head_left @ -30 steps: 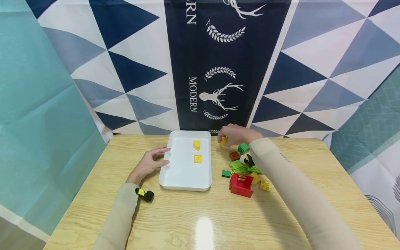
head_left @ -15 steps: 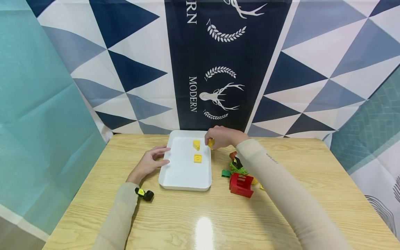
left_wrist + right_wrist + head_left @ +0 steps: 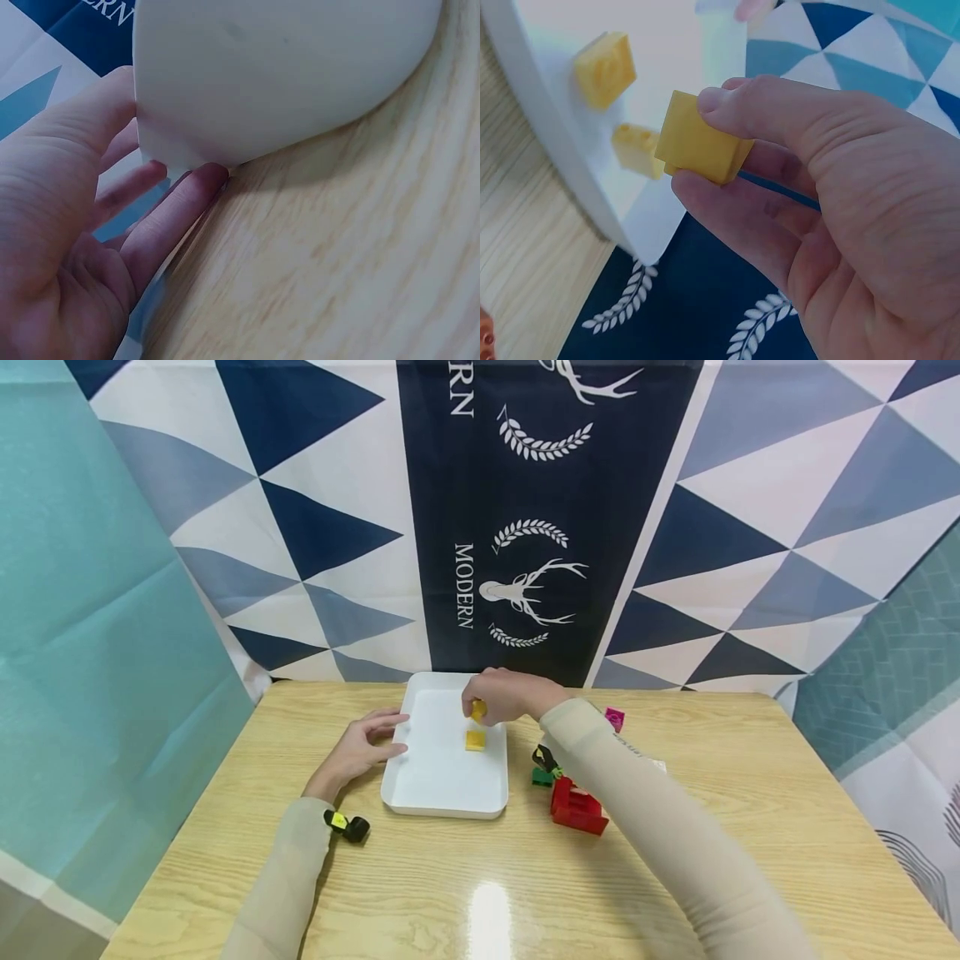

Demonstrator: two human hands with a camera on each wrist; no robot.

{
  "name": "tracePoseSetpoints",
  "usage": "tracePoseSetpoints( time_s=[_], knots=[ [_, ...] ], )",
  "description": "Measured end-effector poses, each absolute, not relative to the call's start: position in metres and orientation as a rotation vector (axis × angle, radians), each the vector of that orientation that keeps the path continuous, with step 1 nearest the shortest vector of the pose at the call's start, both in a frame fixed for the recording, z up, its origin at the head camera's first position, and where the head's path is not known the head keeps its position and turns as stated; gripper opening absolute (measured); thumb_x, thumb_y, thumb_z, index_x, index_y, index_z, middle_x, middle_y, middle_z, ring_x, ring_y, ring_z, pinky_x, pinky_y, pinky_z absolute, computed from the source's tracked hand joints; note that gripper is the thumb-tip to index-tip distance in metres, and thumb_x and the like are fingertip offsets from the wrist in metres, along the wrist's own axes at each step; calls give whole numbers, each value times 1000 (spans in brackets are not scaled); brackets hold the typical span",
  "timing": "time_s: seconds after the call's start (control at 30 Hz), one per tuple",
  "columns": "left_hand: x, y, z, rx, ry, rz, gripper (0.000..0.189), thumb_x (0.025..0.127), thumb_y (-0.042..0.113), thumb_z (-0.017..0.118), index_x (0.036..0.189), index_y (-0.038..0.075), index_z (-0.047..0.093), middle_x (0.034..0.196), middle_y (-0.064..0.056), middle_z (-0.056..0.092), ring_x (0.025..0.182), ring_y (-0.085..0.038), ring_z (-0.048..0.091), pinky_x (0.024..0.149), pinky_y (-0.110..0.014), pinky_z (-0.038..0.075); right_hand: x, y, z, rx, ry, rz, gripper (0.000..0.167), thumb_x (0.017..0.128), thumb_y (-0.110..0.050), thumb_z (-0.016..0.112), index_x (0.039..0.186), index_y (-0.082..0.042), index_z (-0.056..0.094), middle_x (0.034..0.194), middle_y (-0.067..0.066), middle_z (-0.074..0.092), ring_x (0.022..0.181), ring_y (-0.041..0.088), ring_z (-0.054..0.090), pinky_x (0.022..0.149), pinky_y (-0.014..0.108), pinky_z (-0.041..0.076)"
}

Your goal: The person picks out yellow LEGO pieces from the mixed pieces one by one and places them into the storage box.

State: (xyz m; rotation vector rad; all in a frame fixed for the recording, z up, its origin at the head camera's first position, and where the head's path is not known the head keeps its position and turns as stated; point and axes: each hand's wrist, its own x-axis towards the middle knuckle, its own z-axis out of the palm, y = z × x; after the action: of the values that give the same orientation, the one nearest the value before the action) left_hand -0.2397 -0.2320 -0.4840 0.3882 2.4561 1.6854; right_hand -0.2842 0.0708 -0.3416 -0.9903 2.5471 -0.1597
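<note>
Right hand (image 3: 516, 693): grip clamped on yellow square-faced plastic block (image 3: 697, 139), above white rectangular tray (image 3: 442, 785); two other yellow plastic blocks (image 3: 605, 69) lie inside. Left hand (image 3: 360, 752): grip apart, touching tray's outer side.

light wood-grain surface (image 3: 405, 885), bright glare in near part. white tray (image 3: 442, 797) sits flat on it, left of centre. right of tray: dark green brick (image 3: 542, 777), red piece (image 3: 579, 814) near it, pink brick (image 3: 614, 719) farther back. sleeve (image 3: 660, 827) hides some of the surface there. orange-brown brick (image 3: 486, 336) at right wrist view's edge.
</note>
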Motion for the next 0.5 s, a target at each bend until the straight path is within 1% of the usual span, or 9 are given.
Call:
tracePoseSetpoints(
  time_s=[0.23,0.5],
  knots=[
    [-240,-232,-484,390,2462,1676,59,103,8,82,158,-1,63,177,-27,43,159,-52,52,134,-64,41,-278,53,-339,-1061,2518,-112,28,104,-5,79,131,-10,83,132,7,80,115,27,66,109,39,63],
    [-240,-232,-483,389,2469,1665,58,103,8,82,158,0,63,176,-25,45,156,-50,55,131,-60,45,-271,44,-340,-1067,2507,-105,29,103,-4,80,131,-11,83,131,7,80,115,27,64,112,42,62]
  ],
)
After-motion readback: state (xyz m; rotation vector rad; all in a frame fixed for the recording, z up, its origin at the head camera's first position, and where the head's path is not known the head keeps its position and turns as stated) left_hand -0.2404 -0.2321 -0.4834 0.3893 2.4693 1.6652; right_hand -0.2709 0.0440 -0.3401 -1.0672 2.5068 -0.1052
